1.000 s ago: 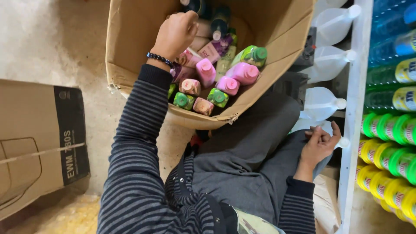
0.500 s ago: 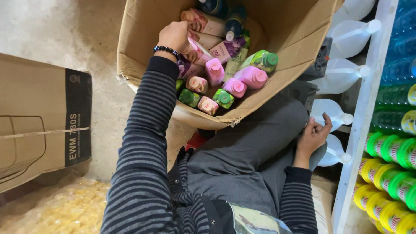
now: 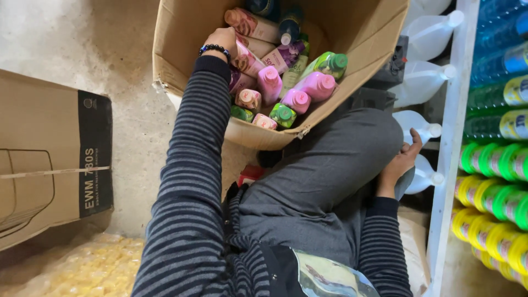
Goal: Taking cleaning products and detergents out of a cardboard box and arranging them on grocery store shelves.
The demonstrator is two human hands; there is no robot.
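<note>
My left hand (image 3: 221,39), with a dark bead bracelet on the wrist, reaches into an open cardboard box (image 3: 181,60) tipped toward me. Its fingers curl around a pink-labelled bottle (image 3: 248,61) lying on the pile. Around it lie several more bottles: pink-capped ones (image 3: 297,100), green-capped ones (image 3: 331,63) and a dark one (image 3: 290,27). My right hand (image 3: 400,163) rests on my grey-trousered knee with its fingers loosely apart and nothing in it, right beside a white plastic jug (image 3: 424,177) on the lowest shelf.
A white shelf upright (image 3: 451,137) runs down the right side, with white jugs (image 3: 426,82), blue bottles and rows of green and yellow bottles (image 3: 495,165). A flat cardboard carton (image 3: 49,159) lies at left on the concrete floor, above a yellow textured mat (image 3: 82,269).
My left hand has pushed deeper into the box and closed around the pink-labelled bottle. My right hand stays on my knee.
</note>
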